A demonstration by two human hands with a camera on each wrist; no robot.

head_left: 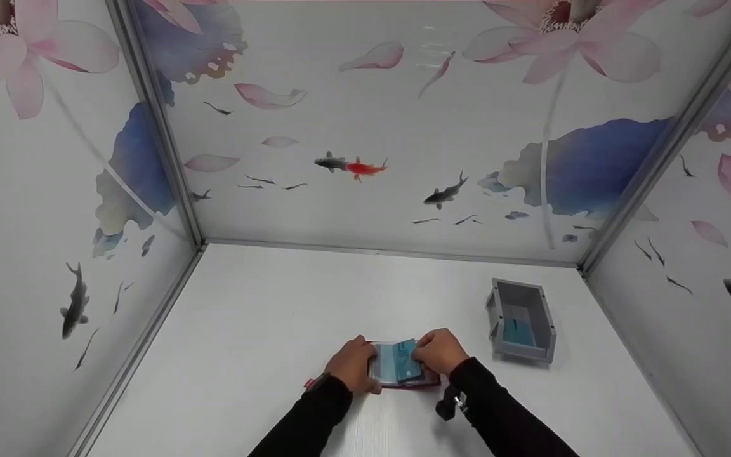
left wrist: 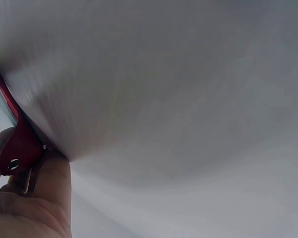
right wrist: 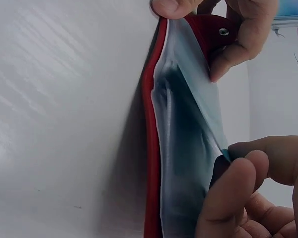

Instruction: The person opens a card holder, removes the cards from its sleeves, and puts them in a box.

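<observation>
A red card holder [head_left: 383, 369] with clear plastic sleeves lies opened on the white table. My left hand [head_left: 353, 366] grips its left side, fingers round the red cover. The snap tab [left wrist: 25, 148] of the cover shows beside those fingers in the left wrist view. With thumb and fingertips, my right hand [head_left: 443, 351] pinches the edge of a teal card [head_left: 408, 360], which stands tilted over the right half of the holder. In the right wrist view the right fingertips [right wrist: 238, 171] cover the pinched teal corner, close above the sleeves [right wrist: 184, 134].
Right of the hands, a grey plastic bin [head_left: 497, 311] stands on the table with teal card-like pieces [head_left: 519, 331] inside. White panels [head_left: 378, 209] printed with flowers and fish enclose the table at the back and both sides. A dark object [head_left: 447, 404] hangs at the right wrist.
</observation>
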